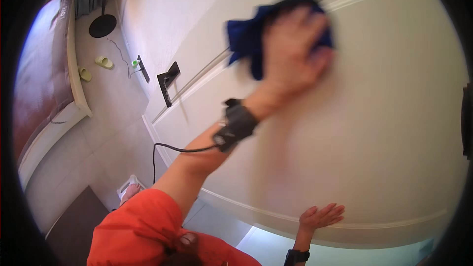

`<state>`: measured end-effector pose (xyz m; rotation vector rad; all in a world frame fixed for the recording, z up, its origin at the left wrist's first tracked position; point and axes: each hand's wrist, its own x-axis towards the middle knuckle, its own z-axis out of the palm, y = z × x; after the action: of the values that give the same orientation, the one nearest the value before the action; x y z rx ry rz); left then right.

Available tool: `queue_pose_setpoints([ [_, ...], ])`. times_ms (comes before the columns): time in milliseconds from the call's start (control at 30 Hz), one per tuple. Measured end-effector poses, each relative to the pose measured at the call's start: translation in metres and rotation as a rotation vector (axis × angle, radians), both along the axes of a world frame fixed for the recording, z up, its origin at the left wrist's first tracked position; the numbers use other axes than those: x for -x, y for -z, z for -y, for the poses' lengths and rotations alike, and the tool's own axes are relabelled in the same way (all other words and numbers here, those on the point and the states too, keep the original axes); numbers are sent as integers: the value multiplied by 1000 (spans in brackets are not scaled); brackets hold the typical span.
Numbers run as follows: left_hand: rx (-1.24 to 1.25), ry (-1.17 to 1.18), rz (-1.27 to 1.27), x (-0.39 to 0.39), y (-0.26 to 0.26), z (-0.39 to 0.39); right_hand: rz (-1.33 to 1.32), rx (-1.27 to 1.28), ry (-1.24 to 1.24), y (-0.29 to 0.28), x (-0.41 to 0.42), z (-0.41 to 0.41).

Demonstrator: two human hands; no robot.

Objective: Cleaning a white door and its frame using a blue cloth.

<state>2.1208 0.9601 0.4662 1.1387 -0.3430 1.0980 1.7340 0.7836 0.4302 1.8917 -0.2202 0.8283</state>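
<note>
My left hand, blurred, presses a dark blue cloth against the upper part of a cream panelled door. Part of the cloth bunches out to the left of my fingers. A black band with a cable is strapped round that wrist. Lower right, my right hand is at the door's bottom moulding in the view, fingers stretched out and holding nothing. Whether its palm touches the door I cannot tell. A black lever handle juts from the door's left side.
A bare foot rests on a white stool. To the left are a bed, pale green slippers, a standing fan's black base and a wall socket plate with plugs. A dark flat surface lies lower left.
</note>
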Motion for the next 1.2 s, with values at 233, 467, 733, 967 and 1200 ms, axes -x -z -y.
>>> queue_pose_setpoints([
  [233,224,15,-908,-20,278,0,24,-5,-44,4,8,6],
  [467,4,35,-258,-21,84,-12,1,-53,29,5,4,0],
  [733,-143,-15,506,-56,-229,-24,22,-89,-23,20,9,11],
  [967,66,-146,241,-85,-264,-21,56,-140,-4,26,19,9],
  [1200,107,-199,3,-129,-166,-35,27,-173,-4,25,17,6],
])
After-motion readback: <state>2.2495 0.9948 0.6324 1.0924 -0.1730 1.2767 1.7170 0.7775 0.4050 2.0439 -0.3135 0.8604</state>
